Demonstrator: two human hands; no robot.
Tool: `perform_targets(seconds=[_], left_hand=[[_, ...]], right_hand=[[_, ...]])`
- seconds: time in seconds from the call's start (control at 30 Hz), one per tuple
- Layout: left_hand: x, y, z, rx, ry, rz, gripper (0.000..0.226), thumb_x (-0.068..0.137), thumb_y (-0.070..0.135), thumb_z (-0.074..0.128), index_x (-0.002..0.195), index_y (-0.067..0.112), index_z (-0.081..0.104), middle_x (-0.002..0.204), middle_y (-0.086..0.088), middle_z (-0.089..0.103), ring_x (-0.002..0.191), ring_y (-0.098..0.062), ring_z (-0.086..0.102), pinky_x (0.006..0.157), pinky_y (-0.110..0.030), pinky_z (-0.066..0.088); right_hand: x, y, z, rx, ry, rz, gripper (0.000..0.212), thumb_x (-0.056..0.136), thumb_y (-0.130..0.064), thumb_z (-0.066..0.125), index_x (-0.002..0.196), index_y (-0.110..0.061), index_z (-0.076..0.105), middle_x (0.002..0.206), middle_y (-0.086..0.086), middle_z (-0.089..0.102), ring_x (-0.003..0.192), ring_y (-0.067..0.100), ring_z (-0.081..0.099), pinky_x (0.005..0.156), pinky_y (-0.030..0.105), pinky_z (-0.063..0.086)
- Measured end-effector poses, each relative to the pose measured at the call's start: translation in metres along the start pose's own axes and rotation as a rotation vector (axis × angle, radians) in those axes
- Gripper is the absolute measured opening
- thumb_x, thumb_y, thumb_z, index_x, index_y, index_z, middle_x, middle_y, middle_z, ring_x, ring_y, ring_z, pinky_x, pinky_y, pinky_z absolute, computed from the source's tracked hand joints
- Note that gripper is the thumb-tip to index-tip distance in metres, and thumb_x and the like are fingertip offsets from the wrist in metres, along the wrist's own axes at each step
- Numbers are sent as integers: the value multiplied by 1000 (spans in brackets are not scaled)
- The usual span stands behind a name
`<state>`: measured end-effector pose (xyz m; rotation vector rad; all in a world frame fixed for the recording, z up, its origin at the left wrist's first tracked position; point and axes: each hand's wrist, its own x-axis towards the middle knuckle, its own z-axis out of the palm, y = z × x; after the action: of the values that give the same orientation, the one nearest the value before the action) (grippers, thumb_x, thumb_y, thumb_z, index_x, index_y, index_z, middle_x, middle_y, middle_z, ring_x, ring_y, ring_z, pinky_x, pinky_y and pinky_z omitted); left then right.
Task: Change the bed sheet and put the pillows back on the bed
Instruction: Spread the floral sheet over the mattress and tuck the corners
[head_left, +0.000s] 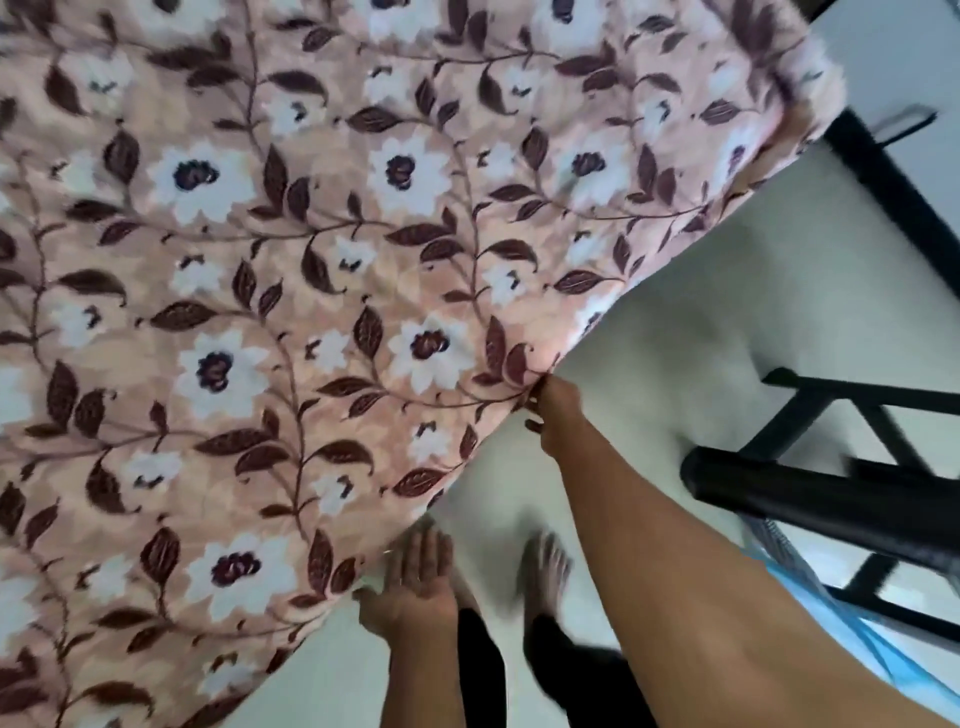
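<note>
Fingers of my right hand (553, 415) pinch the edge of the floral bed sheet (291, 291) where it hangs over the side of the bed. My left hand (415, 582) is open and flat, palm up, just beside the same edge, gripping nothing. I stand barefoot on the pale floor (675, 322), with a black chair (831, 493) nearby. Sheet covers the mattress; no pillows show, so I judge tucking and pillows remain.

You stood on a pale, smooth floor (675, 322). To your right stood a black-framed chair (810, 499) with angled legs. Farther off, a black baseboard strip (893, 192) bordered a white wall (893, 52). Lighting was even and diffuse.
</note>
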<state>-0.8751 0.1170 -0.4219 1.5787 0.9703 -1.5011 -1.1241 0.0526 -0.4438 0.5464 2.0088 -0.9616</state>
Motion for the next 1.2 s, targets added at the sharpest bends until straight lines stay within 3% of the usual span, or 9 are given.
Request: perform_targets(seconds=[0.07, 0.2, 0.37, 0.47, 0.57, 0.8, 0.97, 1.07, 1.2], left_hand=[[-19, -30, 18, 254, 37, 50, 41, 104, 33, 35, 112, 1, 57, 128, -29, 61, 125, -46, 58, 92, -59, 51], [-45, -116, 69, 639, -111, -19, 40, 107, 25, 40, 135, 0, 55, 126, -23, 64, 122, -43, 61, 99, -55, 51], [-51, -191, 141, 871, -269, 15, 31, 108, 26, 42, 127, 10, 60, 122, -16, 69, 113, -33, 67, 89, -45, 55], [-55, -227, 178, 1030, -334, 57, 31, 108, 29, 39, 126, 15, 61, 120, -9, 70, 113, -27, 66, 90, -41, 53], [-58, -265, 211, 1244, -350, 166, 30, 108, 25, 39, 127, 15, 60, 119, -7, 69, 107, -23, 66, 86, -37, 50], [-67, -347, 282, 1443, -293, 383, 26, 102, 9, 46, 119, 8, 65, 96, -9, 70, 74, -21, 61, 61, -28, 44], [-80, -381, 300, 1572, -328, 449, 27, 98, 3, 47, 116, 8, 66, 86, -5, 69, 66, -15, 60, 50, -24, 42], [-91, -392, 303, 1686, -354, 510, 22, 96, 8, 53, 108, 17, 69, 92, -3, 76, 72, -16, 72, 62, -30, 55], [-100, -396, 305, 1920, -462, 667, 21, 83, 26, 57, 99, 31, 71, 90, 8, 76, 82, -11, 73, 84, -35, 59]], right_hand=[[6, -9, -18, 18, 24, -36, 10, 87, -22, 64, 86, -15, 70, 86, 8, 72, 79, 26, 65, 68, 36, 45], [24, -72, -38, 396, -70, -94, 18, 102, -16, 52, 109, -17, 68, 84, 1, 70, 70, 14, 66, 57, 24, 52], [86, -153, -61, 560, -150, 44, 35, 105, -35, 39, 75, -23, 54, 52, -6, 52, 42, 12, 47, 42, 17, 37], [119, -186, -102, 529, -225, 33, 30, 104, -41, 46, 89, -23, 66, 73, -5, 69, 73, 17, 65, 73, 31, 52], [145, -236, -138, 656, -229, -29, 16, 102, -32, 50, 107, -30, 66, 89, -15, 67, 97, 12, 63, 79, 35, 49], [173, -332, -188, 8, -184, -245, 24, 71, -33, 71, 92, -22, 67, 80, -2, 67, 74, 19, 62, 59, 28, 50], [191, -338, -195, 68, -264, -130, 13, 102, -27, 61, 99, -14, 62, 79, 7, 66, 55, 11, 61, 42, 18, 44], [214, -350, -187, 93, -30, -214, 16, 86, -25, 61, 77, -13, 66, 70, 11, 72, 54, 20, 64, 47, 28, 52], [238, -364, -180, 70, 170, -189, 19, 70, -23, 61, 87, -18, 71, 82, 9, 76, 76, 28, 74, 68, 48, 65]])
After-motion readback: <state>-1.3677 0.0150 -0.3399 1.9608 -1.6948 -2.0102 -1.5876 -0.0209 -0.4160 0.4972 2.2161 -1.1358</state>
